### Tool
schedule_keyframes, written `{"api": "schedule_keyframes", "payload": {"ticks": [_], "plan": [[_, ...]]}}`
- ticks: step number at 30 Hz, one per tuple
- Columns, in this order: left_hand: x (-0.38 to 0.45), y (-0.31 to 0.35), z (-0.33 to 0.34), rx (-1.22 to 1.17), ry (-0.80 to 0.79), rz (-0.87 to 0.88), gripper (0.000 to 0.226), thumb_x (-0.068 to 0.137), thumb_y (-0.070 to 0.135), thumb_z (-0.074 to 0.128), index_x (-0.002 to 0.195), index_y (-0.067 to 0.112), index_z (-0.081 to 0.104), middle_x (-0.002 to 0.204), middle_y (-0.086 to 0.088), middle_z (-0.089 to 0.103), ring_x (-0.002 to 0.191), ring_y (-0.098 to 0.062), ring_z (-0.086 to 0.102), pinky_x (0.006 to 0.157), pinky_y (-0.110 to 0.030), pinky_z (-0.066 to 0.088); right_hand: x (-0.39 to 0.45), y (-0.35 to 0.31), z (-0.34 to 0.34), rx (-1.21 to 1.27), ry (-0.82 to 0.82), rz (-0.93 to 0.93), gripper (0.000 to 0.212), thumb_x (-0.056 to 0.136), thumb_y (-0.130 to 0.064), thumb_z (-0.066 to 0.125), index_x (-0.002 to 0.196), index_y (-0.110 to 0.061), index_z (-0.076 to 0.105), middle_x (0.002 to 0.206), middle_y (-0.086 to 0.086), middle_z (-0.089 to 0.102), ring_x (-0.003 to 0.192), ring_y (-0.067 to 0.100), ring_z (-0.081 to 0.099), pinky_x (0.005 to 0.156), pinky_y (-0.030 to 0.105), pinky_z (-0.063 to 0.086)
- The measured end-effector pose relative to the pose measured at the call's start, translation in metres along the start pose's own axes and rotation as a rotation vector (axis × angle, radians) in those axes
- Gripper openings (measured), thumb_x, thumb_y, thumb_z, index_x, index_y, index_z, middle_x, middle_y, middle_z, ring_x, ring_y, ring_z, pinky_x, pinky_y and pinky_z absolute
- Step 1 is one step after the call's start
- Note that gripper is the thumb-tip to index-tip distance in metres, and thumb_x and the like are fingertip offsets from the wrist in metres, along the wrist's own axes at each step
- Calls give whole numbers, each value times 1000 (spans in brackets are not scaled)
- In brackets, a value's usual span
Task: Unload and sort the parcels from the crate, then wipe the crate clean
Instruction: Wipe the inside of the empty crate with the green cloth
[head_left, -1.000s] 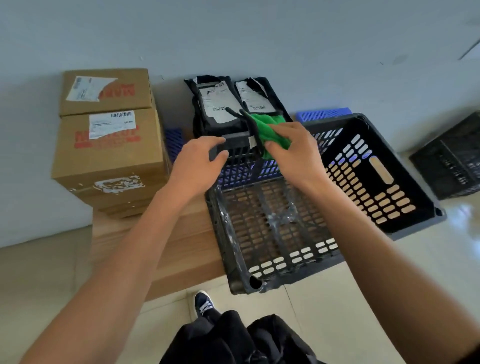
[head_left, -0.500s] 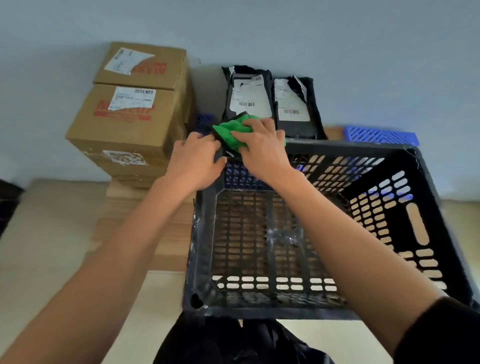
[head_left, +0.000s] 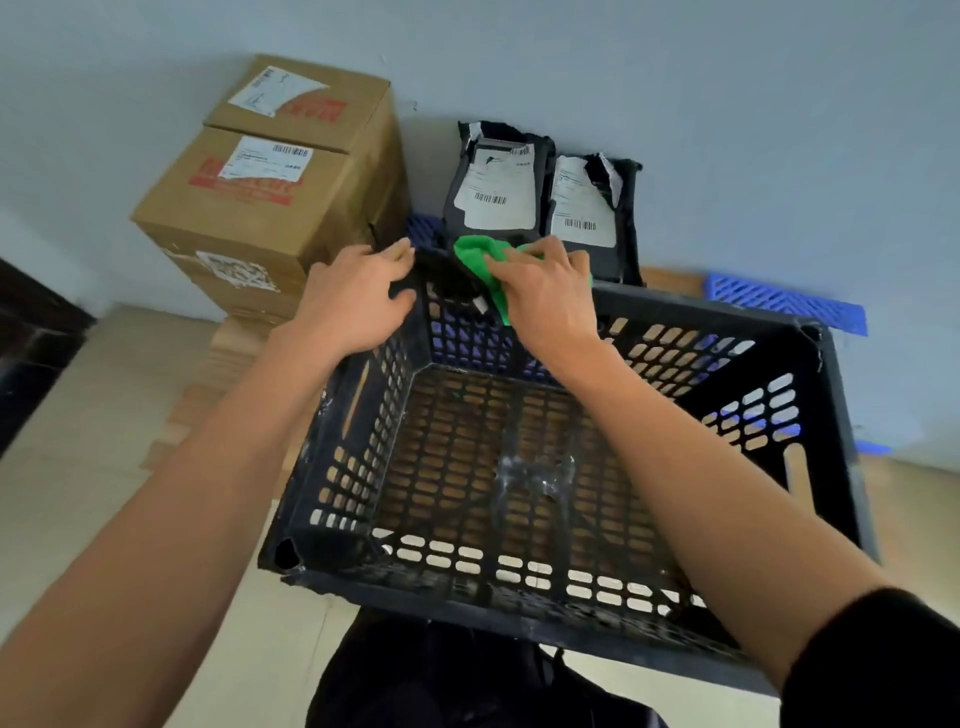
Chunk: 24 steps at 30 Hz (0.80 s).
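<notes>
Right grip (head_left: 545, 296) pressed flat on green cloth (head_left: 475, 260) at crate (head_left: 831, 415) far rim; left grip (head_left: 358, 301) clamped on the corner beside it. Since a second ago cloth has slid along the rim toward the left grip: wiping underway. Crate is empty; cardboard boxes (head_left: 270, 208) and black mailers (head_left: 498, 187) sit beyond the grips. Fingertips under cloth hidden; surface below obscured.

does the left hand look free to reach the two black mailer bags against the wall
Probably not right away: the left hand is gripping the crate's far corner, steadying it. Otherwise nothing blocks the black mailer bags just beyond the rim.
</notes>
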<state>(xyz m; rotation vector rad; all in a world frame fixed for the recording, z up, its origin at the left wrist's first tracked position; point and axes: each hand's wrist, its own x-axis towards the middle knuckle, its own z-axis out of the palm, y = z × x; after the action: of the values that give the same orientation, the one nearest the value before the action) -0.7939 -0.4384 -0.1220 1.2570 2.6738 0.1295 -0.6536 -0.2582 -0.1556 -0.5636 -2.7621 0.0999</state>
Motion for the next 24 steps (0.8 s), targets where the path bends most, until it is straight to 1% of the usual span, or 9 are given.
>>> {"api": "schedule_keyframes", "payload": {"ticks": [1,3,6,9,11,16,19,21,24], "plan": [[0,1,0,-20,-9,-9,56,104,42,47,158,29,37,166,17,27,147,-27,35,103,-61,45,-8,12,-2,6,13,33,42,90,-3,63,120,-31,72,111,-10,73,109,29,53,84,45,36],[0,0,1,-71,-18,-33,57,105,40,47,160,30,33,166,20,22,149,-24,32,106,-61,43,-26,36,-8,15,33,115,45,92,-3,61,125,-31,71,120,-8,72,113,29,51,87,45,33],[-2,-1,3,-124,-15,-33,56,106,38,46,160,30,33,166,22,21,145,-25,39,105,-59,45,-53,75,-18,25,112,248,47,90,-1,61,126,-29,71,123,-5,72,117,30,49,94,47,33],[-3,-3,6,-163,-15,-10,57,106,36,47,160,30,31,166,23,18,143,-28,43,103,-57,48,-70,100,-22,10,135,340,46,90,-4,62,127,-30,70,125,-6,71,120,28,47,98,48,33],[-3,-4,8,-193,-11,-3,58,106,34,48,161,29,29,167,23,17,140,-28,47,102,-55,49,-72,103,-22,15,148,374,46,91,-3,61,127,-29,71,125,-6,71,122,29,46,98,48,32],[-4,-16,14,-289,1,66,60,107,26,51,162,30,27,166,26,16,144,-26,42,111,-52,42,-64,78,-20,72,143,525,47,90,6,57,125,-20,73,129,1,69,128,34,43,98,52,31],[-3,-25,16,-349,17,106,59,107,15,48,161,32,30,164,27,20,135,-23,52,109,-46,44,-50,48,-14,21,91,461,50,90,3,56,130,-25,69,135,1,65,130,33,42,99,51,33],[-2,-29,15,-413,13,110,59,107,11,46,160,33,31,163,28,22,136,-21,52,108,-42,45,-36,19,-5,-2,61,373,50,90,1,58,131,-26,67,135,0,64,131,31,41,100,50,33],[0,-30,14,-484,-1,98,60,106,10,50,159,32,34,162,27,25,138,-22,50,112,-40,43,-12,-25,16,18,50,269,51,85,4,62,130,-20,67,133,4,64,128,35,44,96,51,35]]}}
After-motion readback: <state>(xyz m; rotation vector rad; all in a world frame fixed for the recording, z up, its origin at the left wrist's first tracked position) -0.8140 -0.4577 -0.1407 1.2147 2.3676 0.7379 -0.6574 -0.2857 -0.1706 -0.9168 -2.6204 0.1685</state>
